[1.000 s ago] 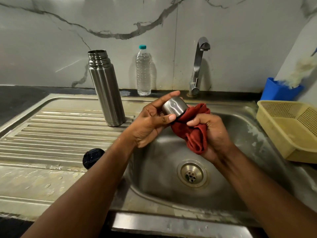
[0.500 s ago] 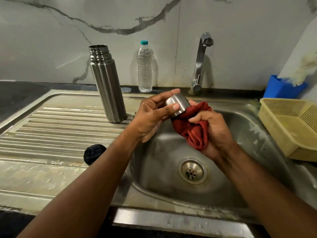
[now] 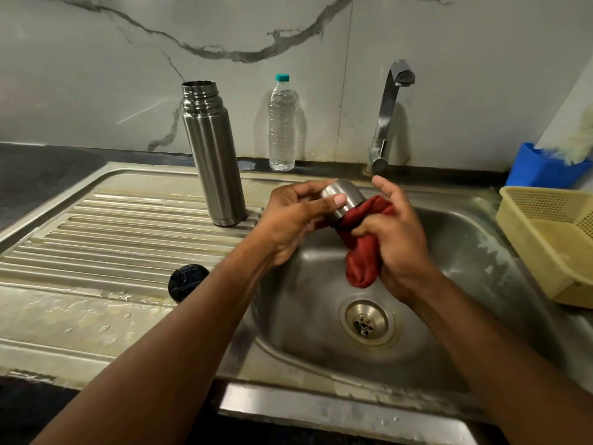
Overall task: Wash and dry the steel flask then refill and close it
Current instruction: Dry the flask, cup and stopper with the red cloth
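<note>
Nearest the camera, two bare forearms reach in over the front edge of the steel sink (image 3: 321,358), whose drain (image 3: 366,322) sits in the bottom of the basin. On the wet draining board to the left, a black stopper (image 3: 187,282) lies partly hidden behind the left forearm. Above the basin, the left hand (image 3: 290,220) pinches a small steel cup (image 3: 344,198) between thumb and curled fingers, holding it tilted with its closed end up and to the left. The right hand (image 3: 396,245) grips a red cloth (image 3: 364,252) whose upper part is tucked into the cup's mouth, the forefinger lifted clear. Farther back on the ribbed board, the steel flask (image 3: 213,155) stands upright and uncapped, just left of the hands. Behind it, against the marble wall, are a clear plastic bottle (image 3: 281,123) with a teal cap and the tap (image 3: 388,117). At the far right sit a yellow basket (image 3: 552,239) and a blue tub (image 3: 545,167).
</note>
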